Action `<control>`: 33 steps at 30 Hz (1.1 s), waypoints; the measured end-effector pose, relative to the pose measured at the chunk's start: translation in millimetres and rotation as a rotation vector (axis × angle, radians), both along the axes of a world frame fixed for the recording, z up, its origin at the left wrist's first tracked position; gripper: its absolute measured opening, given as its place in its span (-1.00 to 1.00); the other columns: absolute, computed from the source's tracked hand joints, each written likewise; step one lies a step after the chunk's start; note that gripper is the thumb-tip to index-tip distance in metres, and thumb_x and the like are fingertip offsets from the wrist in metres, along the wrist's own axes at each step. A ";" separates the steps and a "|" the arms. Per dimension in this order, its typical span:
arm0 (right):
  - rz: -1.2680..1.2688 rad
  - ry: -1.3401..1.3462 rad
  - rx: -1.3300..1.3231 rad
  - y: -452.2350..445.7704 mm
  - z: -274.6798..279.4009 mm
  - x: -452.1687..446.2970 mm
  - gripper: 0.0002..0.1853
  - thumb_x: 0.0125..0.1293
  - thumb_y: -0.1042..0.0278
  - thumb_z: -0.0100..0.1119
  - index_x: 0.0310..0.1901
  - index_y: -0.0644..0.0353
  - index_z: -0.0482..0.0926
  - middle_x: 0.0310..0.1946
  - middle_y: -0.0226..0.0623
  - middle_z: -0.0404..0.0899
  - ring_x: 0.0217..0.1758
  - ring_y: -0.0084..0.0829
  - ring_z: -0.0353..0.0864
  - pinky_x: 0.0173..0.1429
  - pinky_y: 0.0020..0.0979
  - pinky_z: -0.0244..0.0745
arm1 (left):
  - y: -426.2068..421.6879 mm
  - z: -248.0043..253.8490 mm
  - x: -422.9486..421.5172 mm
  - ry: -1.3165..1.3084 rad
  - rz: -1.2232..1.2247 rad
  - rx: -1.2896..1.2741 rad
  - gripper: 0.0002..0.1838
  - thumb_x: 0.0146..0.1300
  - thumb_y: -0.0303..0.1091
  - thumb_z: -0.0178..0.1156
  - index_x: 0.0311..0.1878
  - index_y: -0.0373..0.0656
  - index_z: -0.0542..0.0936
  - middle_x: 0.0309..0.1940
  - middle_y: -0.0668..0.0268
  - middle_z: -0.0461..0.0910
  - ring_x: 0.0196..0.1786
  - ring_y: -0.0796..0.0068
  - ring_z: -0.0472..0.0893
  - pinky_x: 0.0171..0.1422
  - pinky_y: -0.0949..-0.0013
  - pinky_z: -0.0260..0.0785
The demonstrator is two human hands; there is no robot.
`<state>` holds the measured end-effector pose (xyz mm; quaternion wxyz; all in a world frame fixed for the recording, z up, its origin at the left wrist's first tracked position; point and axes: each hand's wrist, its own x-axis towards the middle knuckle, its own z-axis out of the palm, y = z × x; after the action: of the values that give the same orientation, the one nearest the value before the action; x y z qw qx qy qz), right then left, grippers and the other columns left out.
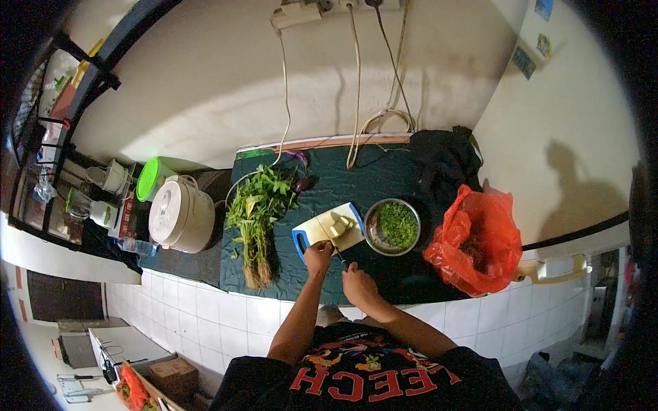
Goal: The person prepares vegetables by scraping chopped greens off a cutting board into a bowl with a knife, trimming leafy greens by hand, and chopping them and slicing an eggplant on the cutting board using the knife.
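Observation:
A white cutting board [312,229] with a blue edge lies tilted on the dark green table cover. Pale cut pieces [340,225] are grouped on its right half; their kind I cannot make out. My right hand [359,284] is closed around the handle of a small knife [340,256], whose blade points up-left toward the board. My left hand [317,259] is at the board's near edge, close to the blade, with fingers pinched together; what they hold is hidden. Right beside the board stands a metal bowl [369,240] containing chopped green leaves [398,225].
Left of the board lies a bunch of leafy greens [257,205] with roots. Purple eggplants [305,183] lie behind it. An open red plastic bag [480,240] stands at the right. A white rice cooker [181,214] is at far left, and cables [358,103] hang down the wall.

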<state>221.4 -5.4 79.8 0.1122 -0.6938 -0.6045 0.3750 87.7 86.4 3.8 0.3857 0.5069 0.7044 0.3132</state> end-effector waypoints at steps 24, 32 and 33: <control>-0.007 -0.034 -0.037 20.4 -26.7 -7.3 -0.64 0.50 0.21 -0.06 -0.04 0.46 0.36 -0.32 0.25 0.64 -0.24 0.21 0.69 -0.18 0.06 0.61 | 9.5 5.8 -0.4 0.252 -0.165 0.156 -0.74 0.19 -0.20 0.29 -0.28 -0.21 0.75 -0.48 0.03 0.68 -0.45 0.14 0.71 -0.29 0.19 0.52; 0.013 -0.027 -0.025 22.2 -33.7 -6.1 -0.62 0.51 0.21 -0.08 -0.01 0.48 0.38 -0.32 0.25 0.65 -0.24 0.19 0.69 -0.16 0.06 0.62 | 10.8 -6.4 -5.3 0.206 -0.161 0.078 -0.73 0.20 -0.18 0.27 -0.28 -0.22 0.74 -0.50 0.03 0.68 -0.48 0.09 0.68 -0.30 0.19 0.50; -0.001 -0.028 -0.047 22.1 -37.9 -6.7 -0.62 0.51 0.21 -0.08 -0.01 0.49 0.38 -0.34 0.23 0.65 -0.25 0.18 0.70 -0.19 0.05 0.63 | 10.9 -3.9 -3.8 0.202 -0.159 0.087 -0.73 0.20 -0.18 0.27 -0.28 -0.22 0.74 -0.50 0.03 0.68 -0.48 0.10 0.68 -0.30 0.19 0.50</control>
<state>214.7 16.7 41.9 0.0876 -0.7017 -0.5969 0.3792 83.9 97.3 -0.1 0.3144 0.6063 0.6829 0.2592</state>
